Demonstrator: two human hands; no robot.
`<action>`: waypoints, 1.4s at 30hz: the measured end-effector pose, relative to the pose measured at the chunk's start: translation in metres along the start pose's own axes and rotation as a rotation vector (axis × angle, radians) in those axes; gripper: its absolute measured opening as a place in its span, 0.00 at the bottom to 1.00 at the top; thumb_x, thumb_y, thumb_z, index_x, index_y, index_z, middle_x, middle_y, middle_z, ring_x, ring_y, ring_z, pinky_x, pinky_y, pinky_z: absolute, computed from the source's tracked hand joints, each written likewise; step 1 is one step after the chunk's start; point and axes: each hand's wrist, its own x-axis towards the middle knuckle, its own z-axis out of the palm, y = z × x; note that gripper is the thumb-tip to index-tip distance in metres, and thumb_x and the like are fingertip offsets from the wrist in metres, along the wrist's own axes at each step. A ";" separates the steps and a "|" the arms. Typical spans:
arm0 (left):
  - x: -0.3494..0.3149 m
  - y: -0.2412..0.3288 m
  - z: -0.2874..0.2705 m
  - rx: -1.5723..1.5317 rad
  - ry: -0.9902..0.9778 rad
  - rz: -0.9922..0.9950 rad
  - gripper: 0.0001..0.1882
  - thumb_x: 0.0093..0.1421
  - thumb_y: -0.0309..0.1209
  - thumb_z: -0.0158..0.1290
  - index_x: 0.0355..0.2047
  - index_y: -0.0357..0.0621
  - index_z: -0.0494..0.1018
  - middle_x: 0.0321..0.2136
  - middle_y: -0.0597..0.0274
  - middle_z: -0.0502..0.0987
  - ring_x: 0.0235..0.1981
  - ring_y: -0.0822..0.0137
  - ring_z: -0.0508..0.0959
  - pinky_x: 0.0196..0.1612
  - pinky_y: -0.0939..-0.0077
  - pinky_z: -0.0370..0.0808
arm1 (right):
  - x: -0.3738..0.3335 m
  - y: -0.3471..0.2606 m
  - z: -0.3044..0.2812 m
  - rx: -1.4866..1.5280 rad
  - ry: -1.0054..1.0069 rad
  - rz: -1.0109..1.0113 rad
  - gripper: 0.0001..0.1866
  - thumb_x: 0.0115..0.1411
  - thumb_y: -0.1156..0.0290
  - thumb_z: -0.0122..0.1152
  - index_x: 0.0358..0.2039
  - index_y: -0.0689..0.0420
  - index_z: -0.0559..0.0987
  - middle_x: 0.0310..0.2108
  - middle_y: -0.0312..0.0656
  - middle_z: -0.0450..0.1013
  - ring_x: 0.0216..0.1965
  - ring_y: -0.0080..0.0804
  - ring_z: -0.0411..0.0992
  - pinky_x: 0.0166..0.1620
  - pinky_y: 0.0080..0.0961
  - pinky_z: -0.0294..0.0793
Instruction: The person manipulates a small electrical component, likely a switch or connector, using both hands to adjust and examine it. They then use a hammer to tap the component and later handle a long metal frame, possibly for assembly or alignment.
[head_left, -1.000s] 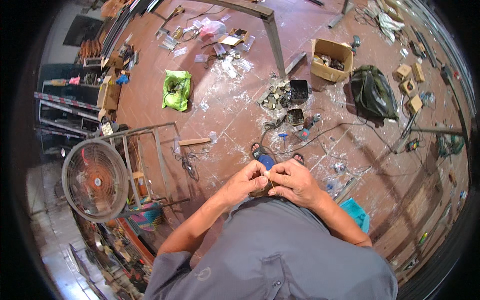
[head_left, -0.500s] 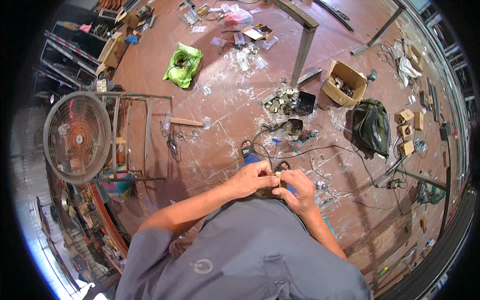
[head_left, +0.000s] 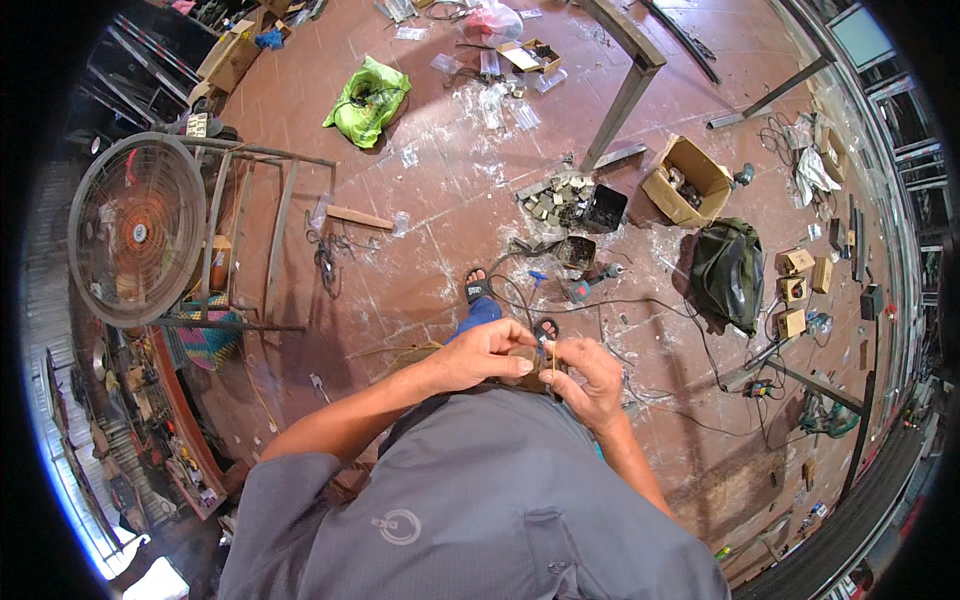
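My hands are close together in front of my waist. Between the thumb and fingers of my right hand (head_left: 592, 380) is a thin yellowish strip (head_left: 555, 355), seen nearly edge-on; its exact kind is too small to make out. Just left of it, my left hand (head_left: 482, 357) has its thumb and forefinger apart, with nothing plainly gripped. A brownish surface shows in the gap between the hands, partly hidden by the fingers. On the floor ahead of my sandalled feet lie a cordless drill (head_left: 582, 287) and a small blue tool (head_left: 538, 278).
Ahead stand black containers (head_left: 605, 208) beside a heap of small metal pieces (head_left: 555, 203). A cardboard box (head_left: 688, 180) and a dark green bag (head_left: 724, 275) are to the right. Cables (head_left: 650, 302) cross the floor. A large fan (head_left: 135, 230) stands left, near a green plastic bag (head_left: 367, 102).
My left thumb and forefinger have parted from the strip, while my right hand keeps it. My left foot has moved left, and the whole view has shifted slightly.
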 end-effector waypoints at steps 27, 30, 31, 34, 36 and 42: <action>0.027 0.015 0.020 0.594 -0.096 -0.132 0.24 0.54 0.36 0.76 0.43 0.34 0.80 0.35 0.65 0.83 0.36 0.76 0.79 0.38 0.76 0.76 | -0.013 0.004 -0.037 -0.089 -0.227 0.006 0.22 0.50 0.74 0.79 0.47 0.58 0.86 0.42 0.47 0.82 0.42 0.47 0.81 0.45 0.38 0.81; 0.026 0.005 0.016 0.484 -0.091 -0.143 0.24 0.53 0.36 0.77 0.43 0.35 0.81 0.35 0.65 0.83 0.36 0.76 0.79 0.39 0.76 0.76 | -0.008 0.002 -0.040 -0.080 -0.255 0.004 0.22 0.49 0.73 0.79 0.46 0.58 0.86 0.39 0.47 0.82 0.40 0.47 0.81 0.44 0.39 0.81; 0.026 0.001 0.016 0.481 -0.084 -0.142 0.24 0.53 0.37 0.77 0.43 0.35 0.81 0.35 0.65 0.83 0.36 0.75 0.79 0.39 0.76 0.76 | -0.005 0.000 -0.042 -0.076 -0.264 0.004 0.21 0.49 0.73 0.79 0.46 0.59 0.85 0.38 0.47 0.82 0.40 0.47 0.81 0.44 0.39 0.81; 0.025 -0.005 0.018 0.484 -0.069 -0.137 0.24 0.52 0.37 0.77 0.42 0.35 0.80 0.35 0.65 0.83 0.37 0.75 0.79 0.40 0.76 0.76 | 0.006 -0.011 -0.044 -0.109 -0.329 0.015 0.19 0.49 0.71 0.79 0.43 0.59 0.85 0.34 0.46 0.81 0.37 0.46 0.81 0.42 0.39 0.81; 0.022 -0.001 0.021 0.505 -0.067 -0.130 0.24 0.52 0.37 0.77 0.42 0.35 0.80 0.35 0.65 0.83 0.38 0.74 0.79 0.41 0.75 0.76 | 0.010 -0.011 -0.046 -0.136 -0.359 -0.004 0.19 0.50 0.71 0.79 0.43 0.60 0.85 0.35 0.47 0.82 0.37 0.45 0.81 0.41 0.38 0.80; 0.009 0.015 0.033 0.788 0.024 -0.157 0.25 0.52 0.38 0.77 0.42 0.36 0.79 0.35 0.64 0.81 0.40 0.72 0.79 0.44 0.73 0.76 | 0.015 -0.023 -0.039 -0.109 -0.390 0.097 0.19 0.50 0.69 0.78 0.42 0.59 0.83 0.33 0.46 0.81 0.36 0.45 0.81 0.42 0.39 0.80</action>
